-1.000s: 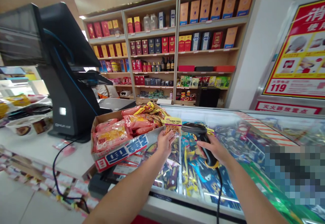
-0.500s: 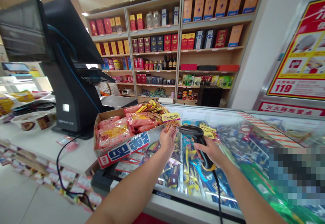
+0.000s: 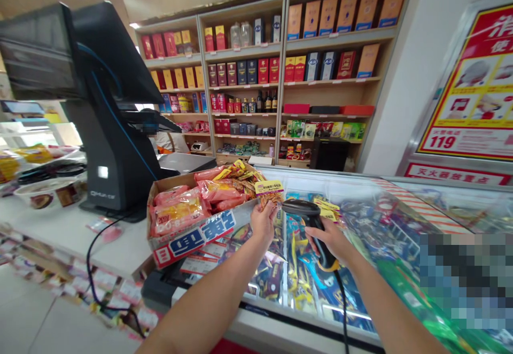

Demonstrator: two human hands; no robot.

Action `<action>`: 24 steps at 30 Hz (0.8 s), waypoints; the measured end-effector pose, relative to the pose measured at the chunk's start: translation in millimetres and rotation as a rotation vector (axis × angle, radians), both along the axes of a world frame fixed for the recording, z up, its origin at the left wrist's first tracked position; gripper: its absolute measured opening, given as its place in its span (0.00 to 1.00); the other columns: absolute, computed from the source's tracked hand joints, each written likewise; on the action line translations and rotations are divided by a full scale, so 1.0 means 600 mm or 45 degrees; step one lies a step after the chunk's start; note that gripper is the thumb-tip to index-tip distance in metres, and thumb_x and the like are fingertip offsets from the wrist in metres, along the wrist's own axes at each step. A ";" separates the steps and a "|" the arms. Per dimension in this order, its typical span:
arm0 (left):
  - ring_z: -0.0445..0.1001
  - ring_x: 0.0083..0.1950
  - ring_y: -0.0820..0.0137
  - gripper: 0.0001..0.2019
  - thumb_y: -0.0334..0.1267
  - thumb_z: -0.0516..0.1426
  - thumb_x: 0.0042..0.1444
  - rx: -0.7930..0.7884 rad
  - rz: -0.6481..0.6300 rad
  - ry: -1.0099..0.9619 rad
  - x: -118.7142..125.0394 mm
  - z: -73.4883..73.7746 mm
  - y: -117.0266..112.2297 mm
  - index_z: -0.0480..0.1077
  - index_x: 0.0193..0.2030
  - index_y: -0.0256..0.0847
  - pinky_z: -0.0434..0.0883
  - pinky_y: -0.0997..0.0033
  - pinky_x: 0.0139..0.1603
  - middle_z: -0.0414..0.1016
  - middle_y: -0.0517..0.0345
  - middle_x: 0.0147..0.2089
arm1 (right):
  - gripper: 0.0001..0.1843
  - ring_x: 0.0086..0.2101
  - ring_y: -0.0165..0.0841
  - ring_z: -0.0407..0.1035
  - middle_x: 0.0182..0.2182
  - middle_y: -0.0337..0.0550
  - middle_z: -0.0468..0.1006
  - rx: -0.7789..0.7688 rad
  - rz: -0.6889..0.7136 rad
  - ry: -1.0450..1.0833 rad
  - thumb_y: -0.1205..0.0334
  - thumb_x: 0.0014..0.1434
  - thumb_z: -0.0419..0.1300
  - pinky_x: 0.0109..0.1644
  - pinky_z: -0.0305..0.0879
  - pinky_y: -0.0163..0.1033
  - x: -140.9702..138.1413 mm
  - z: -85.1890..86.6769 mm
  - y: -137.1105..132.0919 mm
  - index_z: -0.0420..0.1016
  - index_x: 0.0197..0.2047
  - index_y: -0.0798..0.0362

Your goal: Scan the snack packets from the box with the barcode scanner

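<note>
Head camera, looking forward and down at a shop counter. The landmark is a glass-topped chest freezer [image 3: 304,315], its sliding glass glossy, with foil packets in bright blue, yellow and red packed beneath.

Beyond the freezer stands wooden wall shelving [image 3: 248,76], with rows of rectangular card liquor boxes in red, navy and orange, plus some glass bottles. Past its right end, a red-and-yellow framed safety poster [image 3: 465,86] is mounted.

Left of the freezer, a black angular point-of-sale terminal [image 3: 108,145] sits on a white counter [image 3: 80,241]. At the freezer's near left corner is an open cardboard carton [image 3: 192,233] with a blue-and-white printed side, filled with glossy pink and yellow plastic snack packs [image 3: 178,209].

Above the freezer, just beyond the carton's corner, is a small snack packet [image 3: 267,199], crinkled, with a yellow card header. My left hand [image 3: 263,223] pinches it between thumb and fingertips. My right hand [image 3: 328,239] has its fingers curled around the black grip of a handheld barcode scanner [image 3: 310,217], which has a yellow collar and a black coiled-free cable [image 3: 342,306]. The scanner head is near the packet, not touching it.
</note>
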State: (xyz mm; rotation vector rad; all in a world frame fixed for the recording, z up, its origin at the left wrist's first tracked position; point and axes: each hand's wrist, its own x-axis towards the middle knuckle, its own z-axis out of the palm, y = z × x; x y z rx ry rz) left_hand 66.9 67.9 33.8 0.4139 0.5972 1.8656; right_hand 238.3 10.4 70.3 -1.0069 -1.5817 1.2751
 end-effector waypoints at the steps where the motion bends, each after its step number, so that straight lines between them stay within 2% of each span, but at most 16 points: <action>1: 0.77 0.32 0.73 0.17 0.34 0.71 0.38 -0.002 -0.001 0.007 -0.001 -0.001 -0.001 0.67 0.30 0.37 0.74 0.70 0.43 0.76 0.58 0.30 | 0.14 0.13 0.28 0.61 0.15 0.32 0.68 -0.007 0.000 0.010 0.53 0.48 0.64 0.16 0.59 0.34 -0.001 -0.001 0.001 0.65 0.27 0.51; 4: 0.75 0.30 0.75 0.18 0.37 0.71 0.37 -0.093 0.005 0.112 -0.004 -0.007 -0.001 0.67 0.30 0.38 0.73 0.73 0.38 0.75 0.61 0.29 | 0.14 0.14 0.27 0.61 0.16 0.32 0.69 -0.035 -0.011 0.070 0.53 0.47 0.65 0.16 0.60 0.33 -0.002 -0.003 0.004 0.66 0.30 0.52; 7: 0.67 0.22 0.80 0.17 0.38 0.70 0.40 -0.261 -0.005 0.280 -0.007 -0.012 0.001 0.65 0.27 0.38 0.65 0.80 0.25 0.67 0.67 0.22 | 0.15 0.14 0.27 0.62 0.17 0.33 0.70 -0.102 -0.060 0.149 0.53 0.45 0.66 0.16 0.61 0.34 0.005 0.000 0.008 0.67 0.30 0.53; 9: 0.62 0.18 0.82 0.17 0.36 0.70 0.42 -0.325 -0.064 0.331 -0.006 -0.010 0.003 0.64 0.26 0.38 0.59 0.82 0.20 0.64 0.68 0.19 | 0.15 0.14 0.27 0.62 0.16 0.34 0.70 -0.152 -0.141 0.189 0.52 0.46 0.66 0.16 0.61 0.34 0.020 0.007 0.010 0.67 0.28 0.53; 10: 0.62 0.18 0.82 0.15 0.34 0.69 0.43 -0.345 -0.123 0.338 -0.003 -0.007 0.003 0.64 0.26 0.37 0.59 0.83 0.19 0.65 0.67 0.19 | 0.15 0.14 0.27 0.63 0.16 0.35 0.70 -0.169 -0.182 0.202 0.53 0.46 0.66 0.16 0.61 0.34 0.031 0.011 0.009 0.67 0.27 0.53; 14: 0.72 0.23 0.78 0.10 0.26 0.66 0.48 -0.422 -0.442 0.370 0.028 0.009 -0.001 0.67 0.28 0.36 0.72 0.79 0.28 0.73 0.58 0.24 | 0.15 0.14 0.27 0.62 0.15 0.35 0.69 -0.158 -0.326 0.229 0.54 0.46 0.67 0.15 0.61 0.33 0.093 0.025 -0.005 0.66 0.25 0.53; 18: 0.74 0.26 0.76 0.10 0.21 0.61 0.51 -0.427 -0.637 0.404 0.098 0.020 -0.011 0.66 0.26 0.35 0.76 0.77 0.35 0.72 0.57 0.23 | 0.15 0.14 0.28 0.64 0.16 0.35 0.70 -0.137 -0.494 0.197 0.56 0.45 0.68 0.15 0.63 0.33 0.154 0.025 -0.035 0.66 0.26 0.53; 21: 0.75 0.27 0.75 0.09 0.20 0.60 0.50 -0.390 -0.685 0.508 0.154 0.018 -0.022 0.67 0.27 0.34 0.76 0.75 0.38 0.73 0.55 0.24 | 0.15 0.14 0.28 0.63 0.15 0.35 0.70 -0.127 -0.547 0.190 0.55 0.45 0.68 0.16 0.63 0.33 0.181 0.021 -0.059 0.66 0.26 0.53; 22: 0.76 0.28 0.73 0.08 0.22 0.61 0.50 -0.387 -0.677 0.614 0.168 0.016 -0.027 0.67 0.27 0.34 0.76 0.73 0.38 0.73 0.55 0.25 | 0.15 0.14 0.28 0.63 0.15 0.35 0.70 -0.126 -0.551 0.192 0.54 0.45 0.68 0.16 0.63 0.33 0.186 0.020 -0.067 0.66 0.26 0.53; 24: 0.77 0.32 0.69 0.06 0.27 0.62 0.50 -0.383 -0.574 0.989 0.183 0.011 -0.035 0.68 0.29 0.36 0.75 0.70 0.39 0.75 0.54 0.27 | 0.16 0.14 0.28 0.63 0.16 0.35 0.70 -0.120 -0.559 0.199 0.54 0.44 0.68 0.15 0.63 0.33 0.192 0.020 -0.082 0.66 0.26 0.53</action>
